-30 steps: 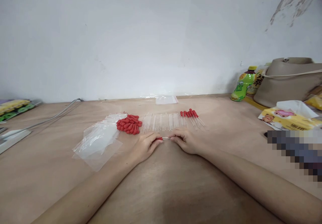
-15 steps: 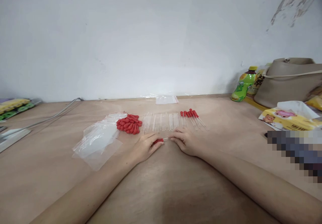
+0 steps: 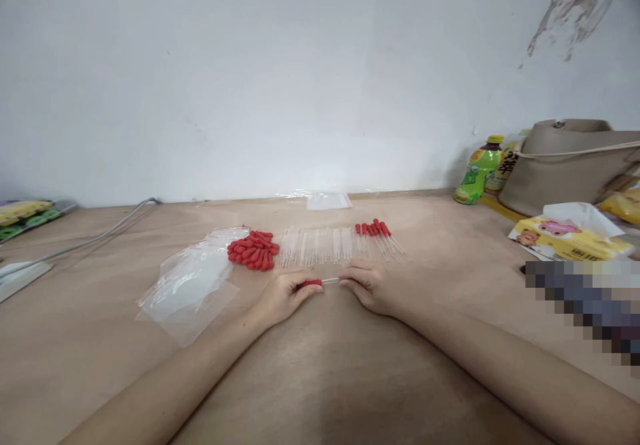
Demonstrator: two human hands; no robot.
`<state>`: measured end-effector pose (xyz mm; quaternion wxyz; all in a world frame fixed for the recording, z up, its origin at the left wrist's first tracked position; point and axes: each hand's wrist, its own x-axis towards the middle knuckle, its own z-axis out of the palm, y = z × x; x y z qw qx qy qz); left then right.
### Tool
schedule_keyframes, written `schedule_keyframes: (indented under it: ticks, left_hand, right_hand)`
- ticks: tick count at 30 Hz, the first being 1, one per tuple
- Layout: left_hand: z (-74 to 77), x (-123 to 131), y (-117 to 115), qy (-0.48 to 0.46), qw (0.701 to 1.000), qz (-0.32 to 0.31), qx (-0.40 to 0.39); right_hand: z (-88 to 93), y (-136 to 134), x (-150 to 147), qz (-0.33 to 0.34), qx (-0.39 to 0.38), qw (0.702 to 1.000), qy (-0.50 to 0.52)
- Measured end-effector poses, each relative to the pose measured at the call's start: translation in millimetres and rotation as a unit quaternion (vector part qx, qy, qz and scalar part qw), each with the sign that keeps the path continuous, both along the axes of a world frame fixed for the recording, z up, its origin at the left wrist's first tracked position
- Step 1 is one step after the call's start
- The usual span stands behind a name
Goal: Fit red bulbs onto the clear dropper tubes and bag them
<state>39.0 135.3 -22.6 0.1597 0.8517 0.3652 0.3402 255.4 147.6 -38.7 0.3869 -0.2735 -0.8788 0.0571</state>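
Broadly, we face a pale wall (image 3: 250,98) rising behind our brown table (image 3: 320,378). On the right stands a beige bag (image 3: 555,175), and nearer to us lies a yellow tissue pack (image 3: 575,242). To our left, clear plastic bags (image 3: 193,292) lie fanned and overlapping. Right of them runs a row of thin tubes (image 3: 317,245), laid side by side, with several red-capped tubes (image 3: 376,228) at its right end. Our left hand (image 3: 287,295) and right hand (image 3: 370,288) rest just in front of that row, a small gap between them. Near the wall, a green bottle (image 3: 477,173) stands upright; a heap of red bulbs (image 3: 253,252) sits between plastic bags and row. Smallest of all, a single bulb (image 3: 313,283) is pinched in our left thumb and fingers, while our right fingertips pinch the opposite end of a clear tube (image 3: 331,280). It spans the gap, one end at the bulb's mouth; we cannot tell how far inside.
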Motion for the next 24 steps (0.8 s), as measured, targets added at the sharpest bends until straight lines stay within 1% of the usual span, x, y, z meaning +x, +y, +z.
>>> schedule_keyframes:
  ticks: [5,8,13,18,24]
  left_hand:
    - [-0.8,2,-1,0.017,1.0,-0.007,-0.009]
    - [-2.3,2,-1,0.016,1.0,-0.003,-0.007]
    - [-1.2,2,-2,0.002,1.0,-0.009,0.007]
    - [0.4,2,-3,0.005,1.0,-0.022,0.01]
    - [-0.5,3,-3,0.012,1.0,-0.019,0.001]
  right_hand:
    - [0.4,0,0,-0.012,0.024,0.999,-0.046]
    - [2.5,-2,-3,-0.027,0.023,0.997,-0.071]
    - [5.6,-5,-6,-0.037,-0.042,0.995,-0.085]
    - [8.2,-5,-9,-0.023,-0.117,0.988,-0.093]
    - [11.4,-6,-11,-0.017,-0.143,0.984,-0.102]
